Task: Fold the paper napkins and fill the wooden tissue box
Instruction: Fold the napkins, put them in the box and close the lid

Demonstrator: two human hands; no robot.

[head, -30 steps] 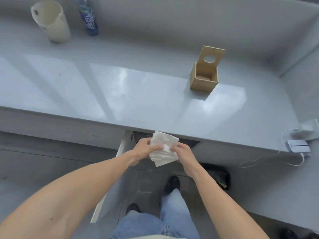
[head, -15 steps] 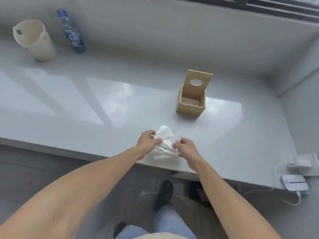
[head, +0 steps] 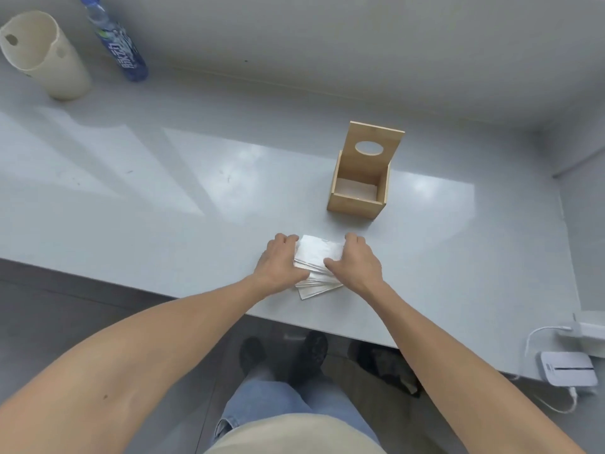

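Both hands rest on a stack of paper napkins [head: 317, 263] that lies flat on the grey worktop [head: 163, 208], near its front edge. From the head view, the left hand [head: 281, 260] cups the stack's left side, fingers curled over the far corner and thumb along the near edge, grasping it. On the opposite side, the right hand [head: 355, 262] grips the stack the same way, thumb pressed on top of the napkins. Lower sheets are fanned out slightly toward the person.

Just beyond the hands and a little to the right stands the wooden tissue box [head: 357, 199], apart from the napkins. Its lid [head: 373, 149], with an oval hole, is raised upright at the back, and the open compartment shows a pale bottom.

At the far left corner stand a cream container [head: 49, 60] and, beside it, a blue-labelled bottle [head: 121, 44]. A white device [head: 568, 368] with a cable sits at the right edge.
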